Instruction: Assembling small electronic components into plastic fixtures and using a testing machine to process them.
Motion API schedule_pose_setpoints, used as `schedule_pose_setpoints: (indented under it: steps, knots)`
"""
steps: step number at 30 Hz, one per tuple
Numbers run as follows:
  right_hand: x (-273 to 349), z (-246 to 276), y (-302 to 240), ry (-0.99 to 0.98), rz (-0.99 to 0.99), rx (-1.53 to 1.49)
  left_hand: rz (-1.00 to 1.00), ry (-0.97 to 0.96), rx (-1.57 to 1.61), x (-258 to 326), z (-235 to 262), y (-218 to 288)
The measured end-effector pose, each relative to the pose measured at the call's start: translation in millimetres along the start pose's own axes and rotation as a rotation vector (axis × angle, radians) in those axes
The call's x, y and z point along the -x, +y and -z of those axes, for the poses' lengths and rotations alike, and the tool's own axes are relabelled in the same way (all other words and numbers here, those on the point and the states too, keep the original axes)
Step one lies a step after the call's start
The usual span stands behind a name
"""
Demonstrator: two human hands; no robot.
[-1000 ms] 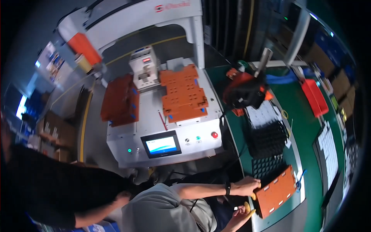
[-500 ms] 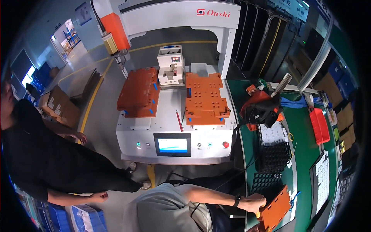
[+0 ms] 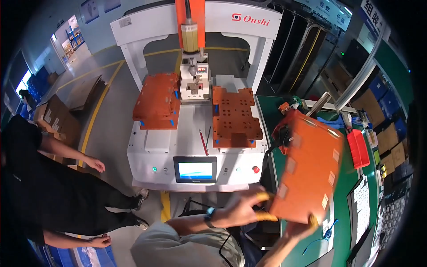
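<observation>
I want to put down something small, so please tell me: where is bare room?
Bare: white machine deck between left orange fixture and red pen; green tabletop between the held orange panel and white sheets, nearer than the red bin. Crowded: the tabletop's far end, with metal bar and blue cloth. The panel hides some tabletop.

Red bin point(image 3: 358, 150) on green bench point(image 3: 341, 191) at right; brown cardboard box point(image 3: 66, 120) at left.
</observation>
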State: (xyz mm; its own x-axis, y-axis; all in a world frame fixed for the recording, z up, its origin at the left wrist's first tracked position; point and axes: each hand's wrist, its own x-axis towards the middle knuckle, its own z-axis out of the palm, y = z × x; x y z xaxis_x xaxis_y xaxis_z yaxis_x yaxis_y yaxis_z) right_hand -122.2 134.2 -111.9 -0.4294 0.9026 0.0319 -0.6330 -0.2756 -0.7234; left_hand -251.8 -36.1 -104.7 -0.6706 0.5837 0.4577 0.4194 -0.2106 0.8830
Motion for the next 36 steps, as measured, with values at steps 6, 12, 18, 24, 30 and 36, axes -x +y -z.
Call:
schedule_pose_setpoints:
  steps: [6,12,18,24,30,36]
  knots:
    - [-54.0,-131.7,146.8,-0.369,-0.467,-0.27,0.22,0.372,-0.276,-37.9,119.9,-51.3]
    - [-70.4,-162.8,217.7,-0.411,-0.524,-0.251,0.316,0.389,-0.381,-63.2,168.8,-96.4]
    - [-90.8,-168.0,234.6,-0.405,-0.53,-0.201,0.303,0.451,-0.45,-80.3,164.2,-108.2]
    - [-107.3,-195.5,234.4,-0.46,-0.662,-0.211,0.288,0.503,-0.452,-95.4,168.0,-124.0]
    - [-119.5,-194.3,229.2,-0.557,-0.911,-0.07,0.203,0.511,-0.513,-121.2,172.6,-118.8]
    - [-67.1,-139.6,198.9,-0.787,-0.975,0.108,0.383,0.463,-0.555,-112.6,171.1,-113.6]
